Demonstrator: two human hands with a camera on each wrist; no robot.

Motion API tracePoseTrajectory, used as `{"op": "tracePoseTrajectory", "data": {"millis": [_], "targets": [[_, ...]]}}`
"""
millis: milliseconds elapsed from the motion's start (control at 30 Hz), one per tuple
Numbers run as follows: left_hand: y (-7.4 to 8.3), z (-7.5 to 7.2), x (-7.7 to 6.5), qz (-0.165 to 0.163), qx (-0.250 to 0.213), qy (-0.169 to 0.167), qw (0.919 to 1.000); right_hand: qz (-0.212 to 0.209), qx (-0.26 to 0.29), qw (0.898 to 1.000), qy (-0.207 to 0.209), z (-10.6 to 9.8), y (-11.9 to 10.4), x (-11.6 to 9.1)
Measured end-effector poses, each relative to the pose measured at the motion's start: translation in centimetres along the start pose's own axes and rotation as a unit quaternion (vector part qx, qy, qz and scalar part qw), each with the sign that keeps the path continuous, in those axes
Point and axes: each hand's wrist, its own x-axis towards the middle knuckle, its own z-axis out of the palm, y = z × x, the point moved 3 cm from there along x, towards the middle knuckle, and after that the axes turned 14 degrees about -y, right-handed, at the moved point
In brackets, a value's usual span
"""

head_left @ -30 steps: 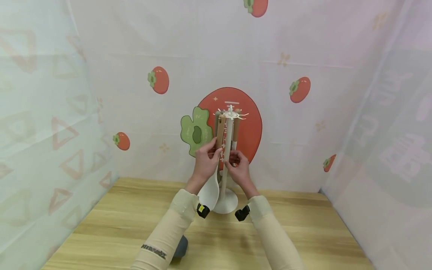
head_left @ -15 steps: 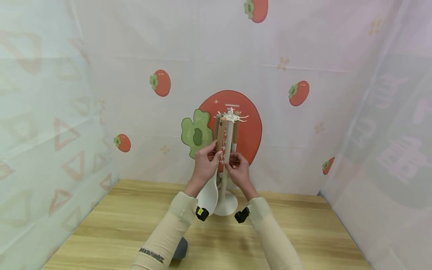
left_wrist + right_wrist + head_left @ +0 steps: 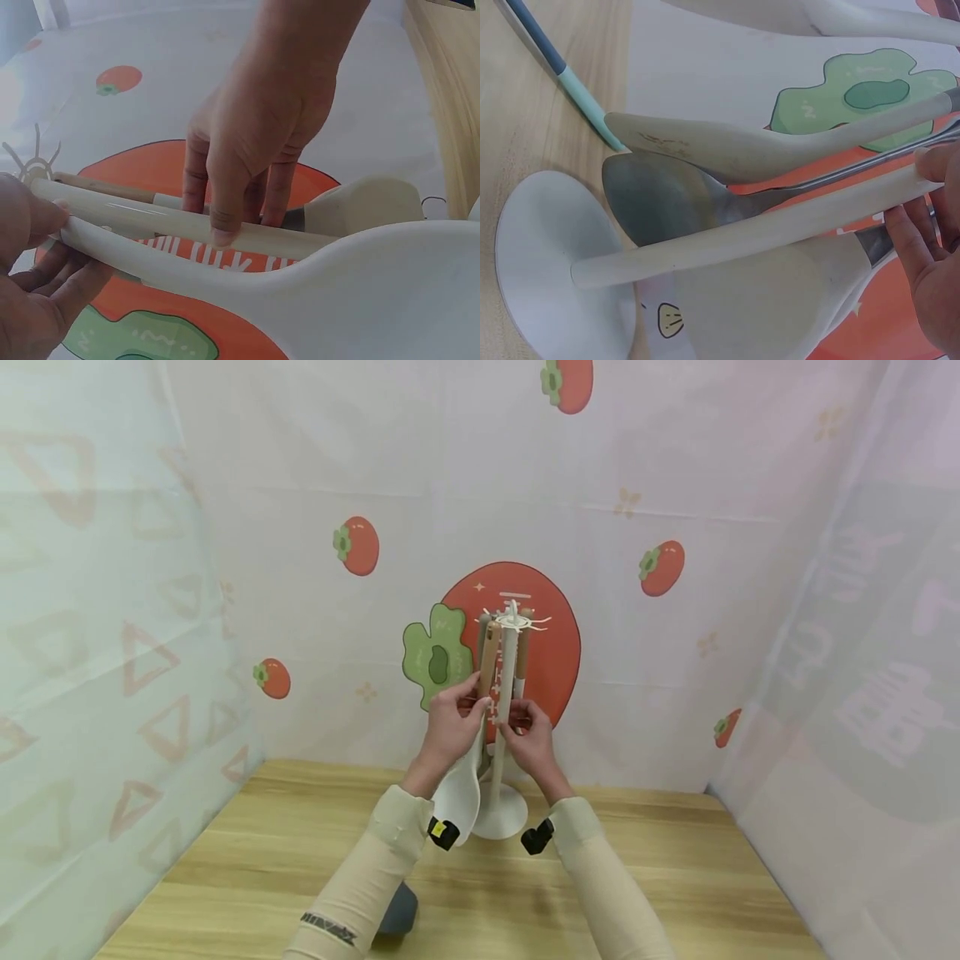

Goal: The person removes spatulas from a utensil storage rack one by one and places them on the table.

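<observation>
A white utensil stand with a round base [image 3: 504, 814] and a ring of hooks [image 3: 513, 622] stands upright on the table. My left hand [image 3: 448, 727] pinches the wooden handle [image 3: 489, 660] of a white spatula [image 3: 456, 797], whose broad head hangs down left of the pole. Its handle top is close to the hooks; whether it is hooked I cannot tell. My right hand [image 3: 529, 742] grips the stand's pole [image 3: 780, 229] between thumb and fingers. Behind the pole hang a metal turner [image 3: 660, 195], a pale utensil with brownish marks [image 3: 735, 154] and another with a wide beige head [image 3: 757, 296].
A wooden table [image 3: 637, 877] carries the stand near its back edge. On it, partly behind my left forearm, is a dark blue-grey object [image 3: 400, 912]. Pale curtains printed with red fruit [image 3: 662, 568] enclose the back and both sides.
My left hand has shifted slightly left, and the spatula's head has swung a little left, away from the base. The right hand keeps its hold on the pole.
</observation>
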Motion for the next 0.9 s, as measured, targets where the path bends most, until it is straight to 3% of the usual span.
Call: {"op": "tracePoseTrajectory", "data": {"millis": [900], "targets": [[0.60,-0.86,-0.02,-0.011,0.001,0.007,0.9999,0.003,-0.002,1.000,-0.011,0.03,0.14,-0.09]]}}
